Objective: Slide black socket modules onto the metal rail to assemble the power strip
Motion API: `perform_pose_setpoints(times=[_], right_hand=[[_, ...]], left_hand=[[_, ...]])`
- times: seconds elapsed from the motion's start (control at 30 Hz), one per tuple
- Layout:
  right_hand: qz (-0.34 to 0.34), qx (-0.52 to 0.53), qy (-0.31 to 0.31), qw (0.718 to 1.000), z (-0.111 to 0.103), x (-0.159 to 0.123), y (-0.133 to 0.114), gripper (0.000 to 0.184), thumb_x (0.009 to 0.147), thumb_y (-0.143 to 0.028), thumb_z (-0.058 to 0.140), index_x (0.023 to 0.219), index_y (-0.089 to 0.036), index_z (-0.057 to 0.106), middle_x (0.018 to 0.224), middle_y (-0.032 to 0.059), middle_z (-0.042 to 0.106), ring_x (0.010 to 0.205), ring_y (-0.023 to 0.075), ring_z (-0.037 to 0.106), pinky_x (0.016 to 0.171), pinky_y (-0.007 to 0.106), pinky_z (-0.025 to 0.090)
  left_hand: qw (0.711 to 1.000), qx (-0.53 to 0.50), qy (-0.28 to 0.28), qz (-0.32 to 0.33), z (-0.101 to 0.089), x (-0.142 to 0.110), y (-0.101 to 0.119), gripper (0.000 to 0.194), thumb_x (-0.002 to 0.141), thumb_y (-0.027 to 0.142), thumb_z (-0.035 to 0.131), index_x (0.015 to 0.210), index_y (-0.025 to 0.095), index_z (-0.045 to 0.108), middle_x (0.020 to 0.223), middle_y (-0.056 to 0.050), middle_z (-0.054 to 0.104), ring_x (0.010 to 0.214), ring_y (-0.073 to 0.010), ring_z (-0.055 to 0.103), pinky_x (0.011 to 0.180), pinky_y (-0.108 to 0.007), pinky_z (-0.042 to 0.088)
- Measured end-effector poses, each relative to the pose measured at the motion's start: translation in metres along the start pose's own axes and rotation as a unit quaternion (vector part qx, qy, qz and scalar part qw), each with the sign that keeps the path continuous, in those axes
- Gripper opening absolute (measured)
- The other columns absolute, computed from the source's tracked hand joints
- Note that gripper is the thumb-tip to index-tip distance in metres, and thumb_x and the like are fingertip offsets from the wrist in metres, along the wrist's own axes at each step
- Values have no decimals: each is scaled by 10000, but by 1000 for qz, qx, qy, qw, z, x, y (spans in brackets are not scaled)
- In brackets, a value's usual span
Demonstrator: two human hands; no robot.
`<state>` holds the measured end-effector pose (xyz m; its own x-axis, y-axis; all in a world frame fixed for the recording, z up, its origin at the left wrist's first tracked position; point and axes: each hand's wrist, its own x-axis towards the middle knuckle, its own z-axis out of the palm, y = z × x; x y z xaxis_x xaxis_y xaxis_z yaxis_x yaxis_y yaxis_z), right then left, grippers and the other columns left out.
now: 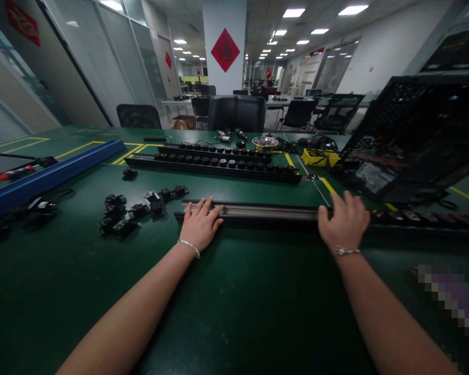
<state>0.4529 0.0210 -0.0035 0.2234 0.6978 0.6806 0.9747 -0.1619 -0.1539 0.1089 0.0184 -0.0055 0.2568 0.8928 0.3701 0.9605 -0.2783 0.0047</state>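
A long black rail (269, 221) with a bare metallic channel lies across the green table in front of me. My left hand (200, 224) rests on its left end, fingers spread and nothing grasped. Farther right, my right hand (344, 221) lies over the same rail with its thumb apart from the fingers, also open. Beyond that hand, a row of small dark modules (426, 219) sits along the rail. Several loose black modules (125, 225) lie in a cluster left of my left hand. What my fingertips touch on the rail's far side is hidden.
Two black rails filled with modules (222, 162) lie farther back. A blue bar (58, 174) runs along the left. At right stands an open black computer case (410, 140) near a yellow object (320, 158). A metal bowl (264, 143) is at the back.
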Motion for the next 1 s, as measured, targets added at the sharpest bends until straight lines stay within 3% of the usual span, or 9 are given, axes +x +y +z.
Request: perform_pose_setpoints(times=[0.07,0.2,0.47,1.0], right_hand=[[67,-27,30,997,3,5,28,597,850,-422,380,1331,-76,449,1438,245,323,1311,388,271,983,556,263],[110,-21,23,993,10,4,54,561,818,-378,399,1253,-45,519,1342,270,432,1217,401,371,922,550,310],[87,-23,57,994,7,4,42,461,759,-307,432,1118,-85,616,1200,223,558,1057,373,476,854,534,334],[44,-32,34,998,0,2,23,433,720,-239,429,1086,-95,610,1059,192,626,933,336,523,847,520,323]], left_hand=[[1000,2,-4,-3,0,0,-3,385,909,415,368,1229,309,554,1449,-76,403,1339,-271,341,1091,-544,208],[1000,7,1,-3,0,1,-5,359,908,414,370,1162,293,593,1443,-68,414,1341,-263,339,1096,-539,201],[1000,3,12,-2,2,0,-4,356,907,415,369,1151,290,597,1437,-70,422,1336,-266,344,1095,-536,202],[1000,7,13,-8,2,0,-4,349,900,415,388,1153,300,599,1431,-61,430,1330,-259,354,1093,-514,217]])
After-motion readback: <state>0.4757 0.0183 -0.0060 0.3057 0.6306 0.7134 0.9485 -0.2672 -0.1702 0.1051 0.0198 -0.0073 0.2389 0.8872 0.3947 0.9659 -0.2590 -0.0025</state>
